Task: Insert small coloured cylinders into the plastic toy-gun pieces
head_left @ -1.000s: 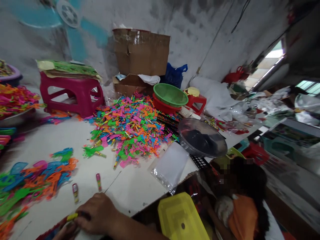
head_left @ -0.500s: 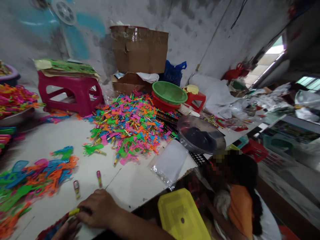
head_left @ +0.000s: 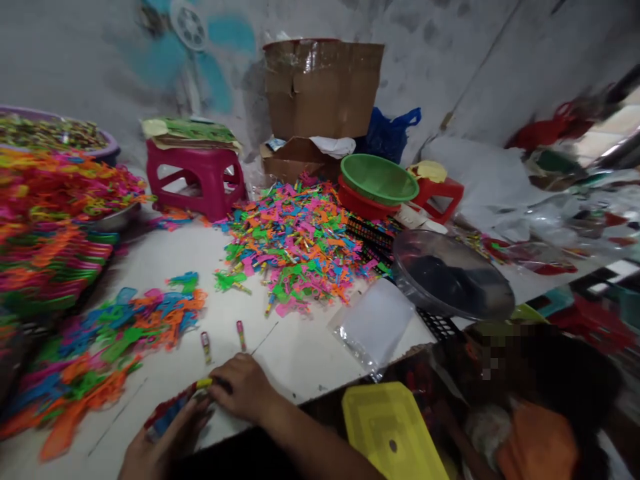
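Observation:
My right hand (head_left: 243,387) rests on the white table (head_left: 165,260) near its front edge, fingers pinched on a small yellow-tipped piece (head_left: 204,383). My left hand (head_left: 163,443) sits just below and left of it, holding the lower end of a red and blue packet strip (head_left: 167,413) that runs up to the yellow tip. Two small tubes (head_left: 205,346) lie on the table just above my hands. A big heap of small coloured plastic toys (head_left: 295,247) covers the table's middle.
Coloured plastic pieces (head_left: 100,347) spread at the left, with stacked ones (head_left: 55,227) behind. A magenta stool (head_left: 197,177), cardboard boxes (head_left: 320,87), green basket (head_left: 379,179), metal bowl (head_left: 453,277) and clear bags (head_left: 375,323) stand around. Another person (head_left: 540,400) and a yellow lid (head_left: 393,430) are at lower right.
The view has swung left, so everything sits further right in the frame. My hands stay together on the strip at the table's front edge.

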Available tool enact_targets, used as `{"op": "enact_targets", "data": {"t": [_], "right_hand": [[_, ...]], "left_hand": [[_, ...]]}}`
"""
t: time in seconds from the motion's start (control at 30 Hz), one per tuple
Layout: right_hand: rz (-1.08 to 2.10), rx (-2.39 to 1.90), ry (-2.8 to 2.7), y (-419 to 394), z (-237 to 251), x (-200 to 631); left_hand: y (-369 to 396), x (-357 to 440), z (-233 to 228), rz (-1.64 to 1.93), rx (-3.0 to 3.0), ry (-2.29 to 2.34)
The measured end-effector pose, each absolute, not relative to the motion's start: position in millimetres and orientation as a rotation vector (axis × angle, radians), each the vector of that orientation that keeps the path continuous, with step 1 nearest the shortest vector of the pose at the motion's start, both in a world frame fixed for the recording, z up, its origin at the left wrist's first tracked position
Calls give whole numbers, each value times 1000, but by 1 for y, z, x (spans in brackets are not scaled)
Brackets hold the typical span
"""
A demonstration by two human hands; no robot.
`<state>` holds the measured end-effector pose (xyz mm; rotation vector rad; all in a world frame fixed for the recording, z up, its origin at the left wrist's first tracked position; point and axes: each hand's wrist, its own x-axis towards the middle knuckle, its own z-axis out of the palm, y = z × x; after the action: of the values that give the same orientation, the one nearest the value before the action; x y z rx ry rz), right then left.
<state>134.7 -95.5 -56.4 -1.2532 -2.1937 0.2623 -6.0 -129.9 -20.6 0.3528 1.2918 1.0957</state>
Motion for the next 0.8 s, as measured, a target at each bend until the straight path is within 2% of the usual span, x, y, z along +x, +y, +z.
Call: {"op": "enact_targets", "data": {"t": [0.43, 0.63, 0.8], "right_hand": [[472, -1145, -1998, -100, -45, 135], [620, -1292, -1712, -116, -39, 126], [549, -1249, -1969, -131, -20, 112]], "left_hand": [[-132, -8, -21, 1143, 466, 1240], [-136, -8, -16, 1129, 338, 1173], [-137, -4, -11, 1172, 269, 1003]]}}
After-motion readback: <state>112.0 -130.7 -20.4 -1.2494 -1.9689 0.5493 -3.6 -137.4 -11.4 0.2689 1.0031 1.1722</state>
